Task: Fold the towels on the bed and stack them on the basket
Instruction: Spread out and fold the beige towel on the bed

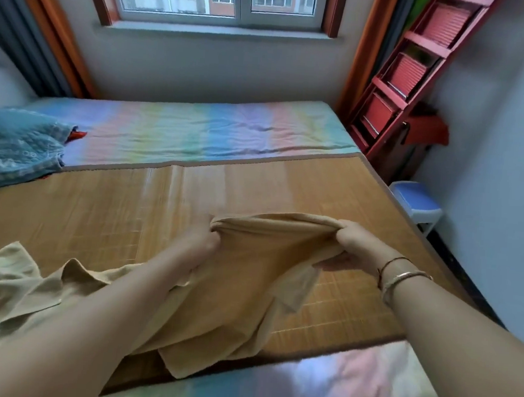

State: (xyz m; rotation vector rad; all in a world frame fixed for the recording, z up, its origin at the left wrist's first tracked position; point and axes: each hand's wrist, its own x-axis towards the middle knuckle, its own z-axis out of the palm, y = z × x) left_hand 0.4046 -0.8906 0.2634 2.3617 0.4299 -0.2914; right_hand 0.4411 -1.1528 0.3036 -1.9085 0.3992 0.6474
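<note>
- Head view: left hand [200,243] and right hand [355,246] each pinch the tan towel's [248,290] top edge, lifted over the bed [98,211].
- Best to pull that edge taut, corners level, before folding.
- Second towel [15,286] lies crumpled at left; no basket shows.

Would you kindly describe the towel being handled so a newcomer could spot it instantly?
Start at the bamboo mat covering the bed's middle. Above its near half, the left hand and right hand grip one tan towel by its top edge. Unlike the paler cloth crumpled beside it, this one hangs lifted.
</note>
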